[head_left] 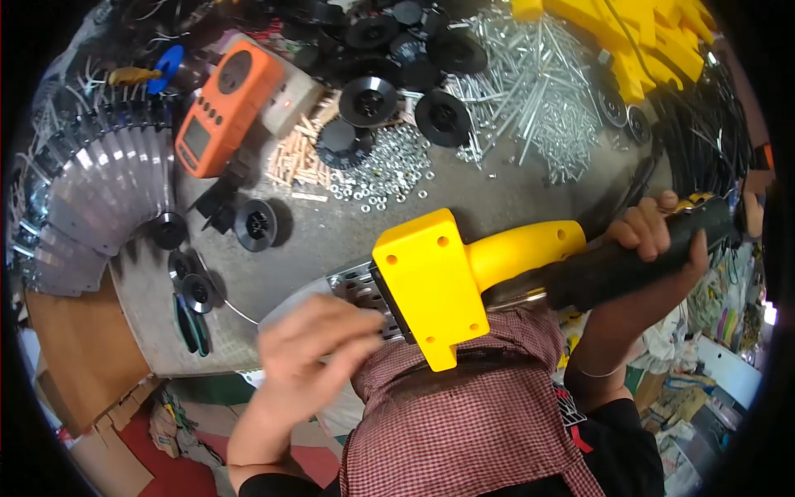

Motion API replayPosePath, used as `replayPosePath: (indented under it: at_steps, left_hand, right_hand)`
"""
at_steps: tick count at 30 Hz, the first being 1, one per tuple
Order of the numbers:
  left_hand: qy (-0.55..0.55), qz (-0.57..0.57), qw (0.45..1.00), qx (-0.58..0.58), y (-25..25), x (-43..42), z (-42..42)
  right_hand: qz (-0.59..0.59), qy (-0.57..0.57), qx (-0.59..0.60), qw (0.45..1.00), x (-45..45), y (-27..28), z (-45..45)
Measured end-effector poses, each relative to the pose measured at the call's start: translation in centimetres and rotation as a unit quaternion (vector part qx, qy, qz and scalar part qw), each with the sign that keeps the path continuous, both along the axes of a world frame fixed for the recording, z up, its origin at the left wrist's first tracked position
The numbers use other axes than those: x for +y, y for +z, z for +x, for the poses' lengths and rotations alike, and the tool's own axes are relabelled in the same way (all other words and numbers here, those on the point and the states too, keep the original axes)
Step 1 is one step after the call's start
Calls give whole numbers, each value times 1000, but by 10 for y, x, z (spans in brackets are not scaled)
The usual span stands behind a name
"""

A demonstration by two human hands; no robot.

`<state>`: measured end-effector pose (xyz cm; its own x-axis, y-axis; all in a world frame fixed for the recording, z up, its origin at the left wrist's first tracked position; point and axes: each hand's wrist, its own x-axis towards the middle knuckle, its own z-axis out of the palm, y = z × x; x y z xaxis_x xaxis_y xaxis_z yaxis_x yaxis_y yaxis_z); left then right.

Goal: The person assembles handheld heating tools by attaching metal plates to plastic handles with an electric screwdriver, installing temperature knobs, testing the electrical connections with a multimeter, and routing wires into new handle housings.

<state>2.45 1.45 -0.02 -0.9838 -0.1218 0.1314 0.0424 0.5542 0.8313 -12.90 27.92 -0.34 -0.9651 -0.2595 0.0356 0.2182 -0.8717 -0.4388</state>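
A yellow plastic housing (pixel 435 282) with a yellow handle lies near the front edge of the grey table, by the checked apron. A slotted metal plate (pixel 360 290) sticks out from its left side. My left hand (pixel 310 352) is at this plate, its fingers bent and blurred; whether they hold anything is unclear. My right hand (pixel 658 232) is wrapped round a black power screwdriver (pixel 617 269), whose metal tip points left to the underside of the yellow handle. The exact contact of the tip is hidden.
An orange meter (pixel 228 108), nuts (pixel 389 166), screws (pixel 538 83) and black discs (pixel 368 101) lie across the back. Fanned metal blades (pixel 124 182) stand at left, above green-handled pliers (pixel 190 327). Yellow housings (pixel 650 41) and black cables (pixel 704 141) are at back right.
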Motion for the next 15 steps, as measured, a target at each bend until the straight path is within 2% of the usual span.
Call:
replayPosePath:
  at_steps: [1,2,4,5,7,8,10,15]
  left_hand:
    - [7,-108,994,28,9,-10,-10]
    - [35,-161,986,30,14,-15,-20]
    - [-4,-279,957,74,5,-28,-50]
    - [1,-283,956,80,0,-32,-60]
    - [-116,-365,922,57,-8,-35,-75]
    - [-117,-365,922,57,-6,-34,-80]
    - [-177,-423,888,44,-2,-31,-87]
    - [-195,-398,896,41,-3,-34,-90]
  right_hand:
    - [5,-19,1,1000,0,5,-6]
    - [12,-39,1,999,1,8,-11]
    - [-10,-29,9,1000,2,8,-20]
    - [17,-33,16,999,2,8,-24]
    - [43,-33,29,998,0,9,-28]
    - [43,-35,29,998,-2,10,-29]
    - [41,-53,16,998,-7,12,-30]
    - [110,-84,-12,990,-26,15,-35]
